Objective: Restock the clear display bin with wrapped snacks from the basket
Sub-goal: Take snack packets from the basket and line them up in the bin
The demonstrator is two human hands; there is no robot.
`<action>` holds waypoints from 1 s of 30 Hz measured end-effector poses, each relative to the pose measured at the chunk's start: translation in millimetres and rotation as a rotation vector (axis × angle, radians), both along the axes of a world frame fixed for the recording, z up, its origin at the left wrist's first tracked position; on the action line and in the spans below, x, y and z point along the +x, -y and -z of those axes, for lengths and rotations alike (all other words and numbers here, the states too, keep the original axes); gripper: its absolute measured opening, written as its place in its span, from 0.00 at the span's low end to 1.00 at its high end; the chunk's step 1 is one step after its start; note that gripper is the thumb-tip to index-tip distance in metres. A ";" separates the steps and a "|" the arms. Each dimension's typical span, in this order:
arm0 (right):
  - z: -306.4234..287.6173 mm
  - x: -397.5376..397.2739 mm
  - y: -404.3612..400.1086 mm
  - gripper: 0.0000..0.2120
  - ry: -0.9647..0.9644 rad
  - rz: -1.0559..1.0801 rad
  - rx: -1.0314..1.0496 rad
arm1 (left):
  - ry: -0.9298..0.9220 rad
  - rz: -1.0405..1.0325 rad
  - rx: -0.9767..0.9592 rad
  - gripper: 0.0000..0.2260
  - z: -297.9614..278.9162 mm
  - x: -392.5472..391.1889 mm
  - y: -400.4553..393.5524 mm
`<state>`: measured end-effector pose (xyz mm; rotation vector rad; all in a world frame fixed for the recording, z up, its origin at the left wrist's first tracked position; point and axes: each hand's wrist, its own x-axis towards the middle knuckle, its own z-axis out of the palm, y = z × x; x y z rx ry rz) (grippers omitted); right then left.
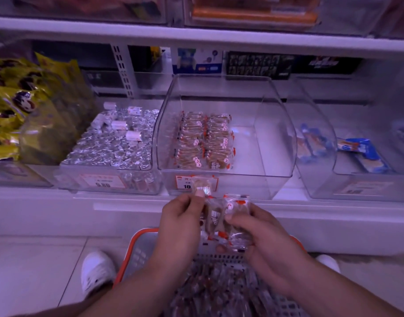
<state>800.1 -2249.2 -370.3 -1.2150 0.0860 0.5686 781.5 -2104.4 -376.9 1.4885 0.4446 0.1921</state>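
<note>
1. Closest to me is the basket [141, 242], orange rim, grey mesh, sitting on the floor right under my wrists. It's still loaded with wrapped snacks [210, 291], though it's blurry down there so I can't count them.
2. My right hand [262, 239] has its fingers and thumb curled round a small bunch of snack packs [228, 216], held just above the basket. I'd guess I'm carrying several so I make fewer trips.
3. My left hand [180, 219] pinches a single pack [202, 186] at the fingertips, lifted just beyond the bunch. Looks like I'm peeling one off so it can be laid flat.
4. Straight past the fingertips is the clear display bin [274, 138]. Two neat rows of the same snacks [204, 140] fill its left part; the right part is bare.
5. Left of my left hand's reach is a bin of silver foil sweets [109, 143], with yellow bags [15, 106] further left.
6. Off beyond my right hand, another clear bin holds blue packets [356, 152].
</note>
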 end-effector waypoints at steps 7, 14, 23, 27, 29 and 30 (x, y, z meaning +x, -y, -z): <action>-7.2 0.4 4.1 0.13 0.232 0.074 -0.193 | -0.038 0.125 0.016 0.11 4.1 -11.0 4.3; 1.2 -5.0 -9.2 0.14 0.177 0.070 -0.200 | -0.030 0.117 -0.033 0.10 5.4 -12.5 19.4; 0.3 4.7 -5.1 0.16 0.206 0.120 -0.245 | 0.021 -0.072 -0.239 0.10 5.9 -7.7 18.3; -3.7 8.1 6.8 0.12 0.101 0.063 -0.124 | 0.032 -0.155 -0.236 0.11 4.9 -4.6 11.9; -4.8 8.7 10.4 0.11 0.070 0.076 -0.056 | 0.030 -0.190 -0.210 0.11 5.2 -4.0 8.9; -6.0 8.4 10.5 0.13 0.073 0.078 -0.036 | 0.025 -0.203 -0.189 0.10 6.0 -3.1 8.4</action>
